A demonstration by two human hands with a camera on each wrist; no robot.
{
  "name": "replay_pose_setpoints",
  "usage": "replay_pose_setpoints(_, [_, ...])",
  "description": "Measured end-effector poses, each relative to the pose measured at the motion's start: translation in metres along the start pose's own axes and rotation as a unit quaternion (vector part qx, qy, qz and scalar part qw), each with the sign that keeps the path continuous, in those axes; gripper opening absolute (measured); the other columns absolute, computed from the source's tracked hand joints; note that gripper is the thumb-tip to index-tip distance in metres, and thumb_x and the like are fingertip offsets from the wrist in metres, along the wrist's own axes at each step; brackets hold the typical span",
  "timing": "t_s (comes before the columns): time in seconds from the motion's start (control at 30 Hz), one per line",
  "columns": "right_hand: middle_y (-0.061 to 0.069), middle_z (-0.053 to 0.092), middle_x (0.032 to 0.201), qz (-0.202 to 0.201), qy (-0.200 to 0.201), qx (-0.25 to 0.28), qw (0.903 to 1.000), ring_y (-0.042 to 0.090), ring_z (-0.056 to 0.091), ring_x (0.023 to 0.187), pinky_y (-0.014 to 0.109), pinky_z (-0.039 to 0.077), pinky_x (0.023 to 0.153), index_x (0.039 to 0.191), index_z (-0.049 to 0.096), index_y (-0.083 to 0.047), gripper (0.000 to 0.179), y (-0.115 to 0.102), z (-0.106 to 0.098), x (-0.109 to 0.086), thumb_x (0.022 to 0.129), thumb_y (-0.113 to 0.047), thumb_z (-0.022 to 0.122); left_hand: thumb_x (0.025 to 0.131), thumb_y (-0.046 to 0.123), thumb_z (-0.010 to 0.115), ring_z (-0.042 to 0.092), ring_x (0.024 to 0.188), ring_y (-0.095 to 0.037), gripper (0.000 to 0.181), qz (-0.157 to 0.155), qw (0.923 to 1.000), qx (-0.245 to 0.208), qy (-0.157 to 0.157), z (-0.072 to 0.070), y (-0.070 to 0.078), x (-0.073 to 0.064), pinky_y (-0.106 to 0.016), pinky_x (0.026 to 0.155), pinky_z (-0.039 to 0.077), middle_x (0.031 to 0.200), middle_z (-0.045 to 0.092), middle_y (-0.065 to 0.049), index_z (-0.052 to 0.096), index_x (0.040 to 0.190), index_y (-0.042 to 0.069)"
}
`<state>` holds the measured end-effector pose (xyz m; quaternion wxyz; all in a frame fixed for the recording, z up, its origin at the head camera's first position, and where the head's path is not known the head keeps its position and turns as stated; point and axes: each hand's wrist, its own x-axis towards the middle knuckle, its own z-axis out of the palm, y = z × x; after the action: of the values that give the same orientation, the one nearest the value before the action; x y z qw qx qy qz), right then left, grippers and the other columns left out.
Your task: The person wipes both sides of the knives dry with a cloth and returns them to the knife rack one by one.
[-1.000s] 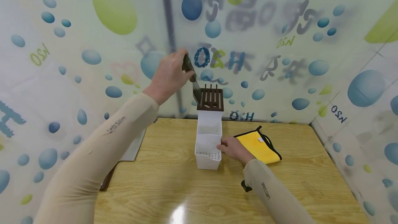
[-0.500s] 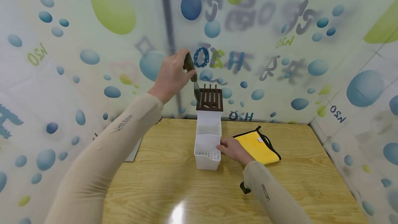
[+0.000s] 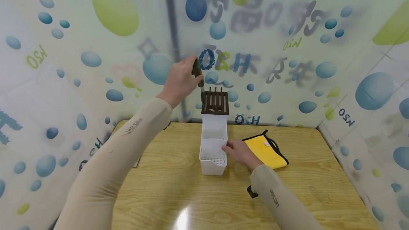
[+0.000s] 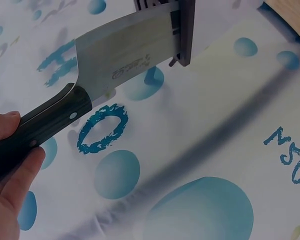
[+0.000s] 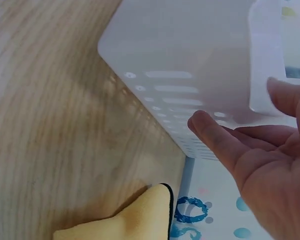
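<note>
My left hand (image 3: 181, 81) grips the dark handle of a cleaver (image 4: 130, 50), high above the table. Its broad steel blade points down, and the tip end reaches the slotted brown top (image 3: 216, 103) of a white knife holder (image 3: 214, 125). In the left wrist view the blade's end meets that top at a left-hand slot; how deep it goes is hidden. My right hand (image 3: 241, 152) holds the holder's right side low down. The right wrist view shows the thumb by the rim and the fingers against the perforated outer wall (image 5: 190, 65).
A folded yellow cloth (image 3: 266, 152) with black trim lies right of the holder. Part of a light board (image 3: 136, 162) shows behind the left sleeve. A patterned curtain wall (image 3: 274, 45) stands close behind the wooden table (image 3: 172, 194).
My left hand has moved slightly down and to the right. The cleaver stands more upright, and less of its blade shows above the brown top. The right hand has stayed on the holder.
</note>
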<state>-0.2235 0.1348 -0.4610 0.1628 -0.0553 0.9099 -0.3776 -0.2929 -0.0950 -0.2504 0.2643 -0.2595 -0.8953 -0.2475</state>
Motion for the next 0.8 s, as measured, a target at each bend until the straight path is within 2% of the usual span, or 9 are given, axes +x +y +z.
replay_pose_setpoints(0.1, [0.011, 0.069, 0.129, 0.005, 0.008, 0.017, 0.9998, 0.027, 0.064, 0.108, 0.047, 0.054, 0.099, 0.145, 0.059, -0.007, 0.047, -0.005, -0.004, 0.0, 0.109, -0.037, 0.052, 0.095, 0.008, 0.074, 0.061, 0.078, -0.028, 0.026, -0.003, 1.0, -0.004, -0.005, 0.002, 0.0, -0.001, -0.038, 0.07, 0.052, 0.091, 0.062, -0.013, 0.055, 0.111, 0.0])
replay_pose_setpoints(0.23, [0.012, 0.069, 0.128, -0.005, 0.016, 0.023, 0.9996, 0.028, 0.064, 0.108, 0.048, 0.053, 0.1, 0.144, 0.059, -0.006, 0.048, -0.01, -0.008, 0.004, 0.111, -0.038, 0.048, 0.095, 0.008, 0.075, 0.062, 0.079, -0.028, 0.028, -0.003, 0.9999, -0.009, -0.007, 0.004, -0.001, -0.001, -0.038, 0.07, 0.053, 0.091, 0.062, -0.013, 0.055, 0.112, -0.001])
replay_pose_setpoints(0.33, [0.013, 0.069, 0.125, -0.007, 0.017, 0.019, 0.9997, 0.027, 0.063, 0.106, 0.047, 0.053, 0.099, 0.143, 0.059, -0.004, 0.049, -0.014, -0.01, 0.007, 0.11, -0.039, 0.048, 0.095, 0.009, 0.075, 0.063, 0.082, -0.027, 0.029, -0.008, 0.9998, -0.01, -0.013, 0.005, -0.001, -0.001, -0.038, 0.071, 0.054, 0.094, 0.062, -0.013, 0.055, 0.115, -0.001])
replay_pose_setpoints(0.57, [0.016, 0.066, 0.132, -0.002, 0.02, -0.001, 0.9998, 0.03, 0.062, 0.11, 0.049, 0.052, 0.101, 0.144, 0.058, -0.002, 0.051, -0.015, -0.011, 0.013, 0.11, -0.039, 0.05, 0.096, 0.008, 0.074, 0.063, 0.084, -0.029, 0.027, -0.013, 0.9995, -0.016, -0.022, 0.009, -0.001, 0.0, -0.038, 0.073, 0.055, 0.095, 0.061, -0.014, 0.054, 0.112, 0.0])
replay_pose_setpoints(0.8, [0.012, 0.071, 0.119, 0.001, 0.027, -0.013, 0.9996, 0.025, 0.06, 0.098, 0.042, 0.055, 0.092, 0.137, 0.064, -0.004, 0.044, -0.018, -0.011, 0.016, 0.108, -0.036, 0.054, 0.096, 0.009, 0.074, 0.067, 0.098, -0.034, 0.044, -0.017, 0.9993, -0.008, -0.031, 0.012, -0.002, 0.001, -0.041, 0.082, 0.059, 0.11, 0.066, -0.019, 0.054, 0.133, -0.004])
